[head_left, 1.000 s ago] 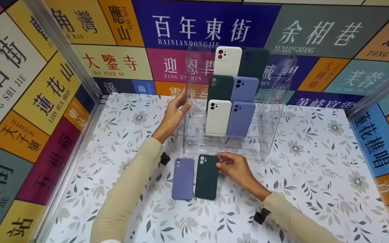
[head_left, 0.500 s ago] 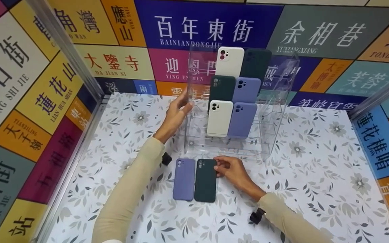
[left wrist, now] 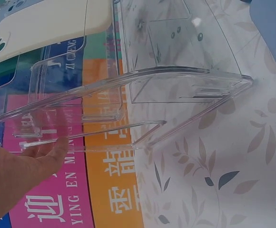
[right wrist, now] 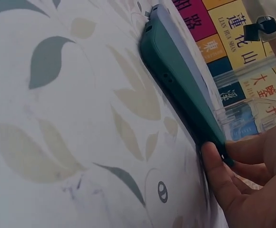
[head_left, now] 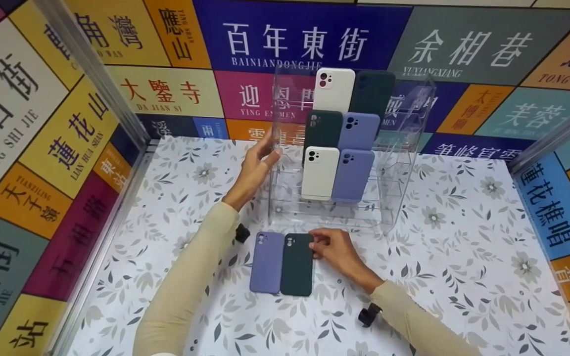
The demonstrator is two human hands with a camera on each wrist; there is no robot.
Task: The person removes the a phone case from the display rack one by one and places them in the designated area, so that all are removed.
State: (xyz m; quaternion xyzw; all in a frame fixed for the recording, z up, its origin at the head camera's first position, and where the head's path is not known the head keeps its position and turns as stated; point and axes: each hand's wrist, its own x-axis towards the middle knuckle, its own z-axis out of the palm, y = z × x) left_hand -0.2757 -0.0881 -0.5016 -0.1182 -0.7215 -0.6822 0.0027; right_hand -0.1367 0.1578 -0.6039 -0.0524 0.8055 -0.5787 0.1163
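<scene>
My right hand (head_left: 337,252) pinches the upper right corner of a dark green phone case (head_left: 297,264) lying on the table. In the right wrist view, thumb and fingers hold the corner of this green phone case (right wrist: 176,76). Right along its left side lies a purple phone case (head_left: 266,262), level with it. At the left side of a clear acrylic display stand (head_left: 285,212), my left hand (head_left: 255,165) grips the side panel. The left wrist view has the hand (left wrist: 24,178) at the stand's clear edge (left wrist: 142,73), its fingers partly seen through the plastic.
On the stand's tiers lean several phone cases, among them a white case (head_left: 319,173), a purple case (head_left: 354,175) and a green case (head_left: 375,91). Printed walls (head_left: 166,91) enclose the back and sides of the floral table (head_left: 463,257).
My right hand has slid the green phone case left and slightly toward me, closing the gap to the purple one. The left hand stays on the stand.
</scene>
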